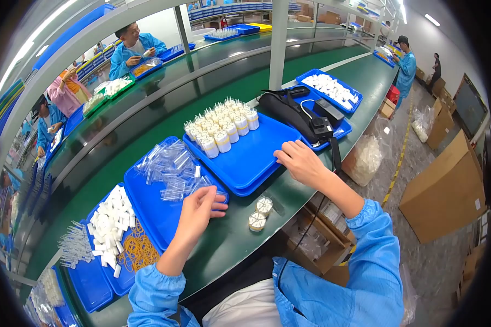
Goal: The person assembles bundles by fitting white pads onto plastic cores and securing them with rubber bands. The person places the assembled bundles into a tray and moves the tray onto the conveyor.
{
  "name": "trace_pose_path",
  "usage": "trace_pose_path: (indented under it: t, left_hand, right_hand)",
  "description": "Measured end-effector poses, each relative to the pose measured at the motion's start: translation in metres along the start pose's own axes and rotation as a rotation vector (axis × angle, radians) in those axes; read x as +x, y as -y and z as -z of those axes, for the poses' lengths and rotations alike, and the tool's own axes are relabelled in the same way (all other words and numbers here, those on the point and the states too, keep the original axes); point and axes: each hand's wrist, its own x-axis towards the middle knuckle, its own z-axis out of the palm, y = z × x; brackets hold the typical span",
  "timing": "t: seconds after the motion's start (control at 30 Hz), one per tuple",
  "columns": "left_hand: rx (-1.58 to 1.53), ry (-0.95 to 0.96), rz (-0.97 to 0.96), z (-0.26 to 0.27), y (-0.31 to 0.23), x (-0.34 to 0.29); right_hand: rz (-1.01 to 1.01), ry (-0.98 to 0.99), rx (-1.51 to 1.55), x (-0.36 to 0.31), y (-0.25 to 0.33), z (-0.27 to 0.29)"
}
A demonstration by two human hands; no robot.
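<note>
My left hand (201, 210) hovers at the near right edge of a blue tray (142, 201) of loose clear plastic tubes (174, 166). Its fingers are apart and nothing shows in them. The curled fingers of my right hand (301, 162) grip the right rim of another blue tray (251, 158), which looks stacked on a second one. Bundles of white-and-clear tubes with thin tips (223, 125), banded in yellow, stand upright at that tray's far side. Two round bundles with white segmented tops (260, 213) stand on the green table between my hands.
On the left, blue trays hold white cylinders (112, 223), tan rubber bands (138, 250) and thin clear pieces (76, 245). A black pouch (289, 111) and devices lie in a tray to the right, before a tray of white parts (333, 90). Cardboard boxes (444, 191) stand on the floor; co-workers sit across the line.
</note>
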Motion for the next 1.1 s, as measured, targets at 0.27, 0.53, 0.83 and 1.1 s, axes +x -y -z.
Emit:
trace_pose_path:
  t: [0.27, 0.53, 0.83, 1.1]
  left_hand:
    - [-0.193, 0.008, 0.191, -0.012, -0.008, 0.075]
    - [-0.160, -0.152, 0.100, -0.024, 0.010, 0.104]
    - [-0.203, -0.194, -0.104, 0.005, -0.025, 0.095]
    - [-0.203, -0.621, -0.175, 0.081, -0.045, 0.124]
  right_hand:
    - [-0.004, -0.144, -0.032, 0.010, 0.003, -0.009]
    - [-0.152, -0.253, 0.022, -0.001, 0.015, 0.016]
    - [-0.454, -0.257, 0.199, -0.052, 0.045, 0.011]
    - [-0.580, -0.162, 0.266, -0.090, 0.078, 0.008]
